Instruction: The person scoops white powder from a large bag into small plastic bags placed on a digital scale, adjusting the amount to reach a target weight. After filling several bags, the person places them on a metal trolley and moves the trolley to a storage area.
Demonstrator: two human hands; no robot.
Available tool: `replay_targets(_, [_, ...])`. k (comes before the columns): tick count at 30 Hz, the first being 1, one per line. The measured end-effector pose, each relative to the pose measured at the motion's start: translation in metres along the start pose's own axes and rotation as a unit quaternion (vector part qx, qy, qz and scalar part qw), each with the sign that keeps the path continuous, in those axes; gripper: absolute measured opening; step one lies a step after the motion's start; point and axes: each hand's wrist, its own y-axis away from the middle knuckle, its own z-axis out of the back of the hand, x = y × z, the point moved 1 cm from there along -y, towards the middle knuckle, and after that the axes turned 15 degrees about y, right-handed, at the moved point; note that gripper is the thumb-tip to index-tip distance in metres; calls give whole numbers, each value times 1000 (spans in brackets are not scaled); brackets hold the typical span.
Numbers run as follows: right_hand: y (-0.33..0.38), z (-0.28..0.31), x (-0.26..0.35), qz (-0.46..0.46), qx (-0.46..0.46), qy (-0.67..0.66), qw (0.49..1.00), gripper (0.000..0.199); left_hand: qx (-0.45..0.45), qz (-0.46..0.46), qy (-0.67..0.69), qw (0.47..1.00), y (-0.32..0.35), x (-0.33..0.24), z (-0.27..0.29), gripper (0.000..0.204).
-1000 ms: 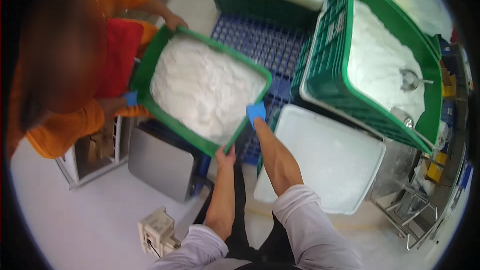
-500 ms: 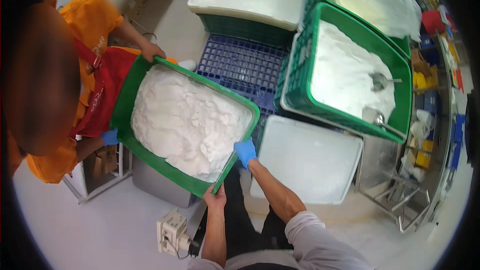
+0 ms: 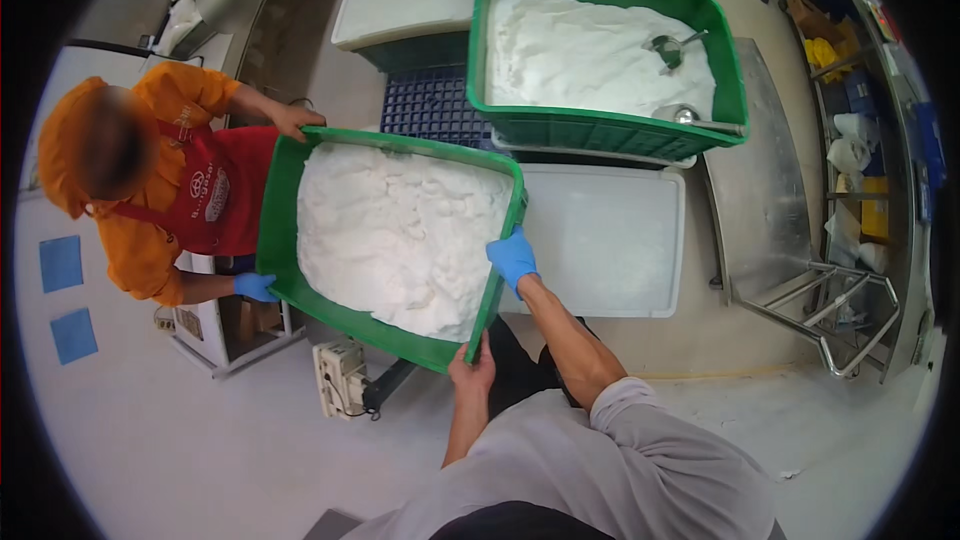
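Observation:
A large green plastic tub (image 3: pixel 272 240) of lumpy white powder (image 3: pixel 400 240) is held between me and a co-worker. My left hand (image 3: pixel 472 365), bare, closes around its rim at the corner closest to me. Farther along the right-hand rim grips my right hand (image 3: pixel 512 258), in a blue glove. Opposite me stands the co-worker (image 3: pixel 215 180) in orange with a red apron. Their bare hand (image 3: pixel 298 120) holds the far left corner, and their blue-gloved hand (image 3: pixel 255 287) the near left one. The tub's underside is hidden.
A second green tub (image 3: pixel 600 125) of white powder, with metal scoops (image 3: pixel 668 48) in it, stands at the far right. White-lidded bins (image 3: pixel 605 240) and a blue pallet (image 3: pixel 432 105) lie close by. A scale display (image 3: pixel 342 380) is below the held tub. Metal shelving (image 3: pixel 830 120) lines the right.
My view has turned, so the surroundings sit differently. The held tub has come nearer the scale display and now covers the grey surface seen beside it before. All holding hands keep their grip.

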Motion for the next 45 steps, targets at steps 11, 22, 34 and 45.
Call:
replay_targets(11, [11, 101, -92, 43, 30, 56, 997, 58, 62, -50, 40, 996, 21, 124, 113, 31])
replay_targets(22, [-81, 81, -137, 208, 164, 174, 948, 31, 108, -128, 120, 979, 43, 175, 99, 44])
replay_targets(34, [-89, 138, -168, 316, 148, 301, 887, 34, 115, -110, 236, 959, -4, 259, 173, 51])
replay_targets(45, [-104, 303, -275, 130, 209, 76, 966, 26, 86, -195, 213, 953, 80, 456, 222, 63])
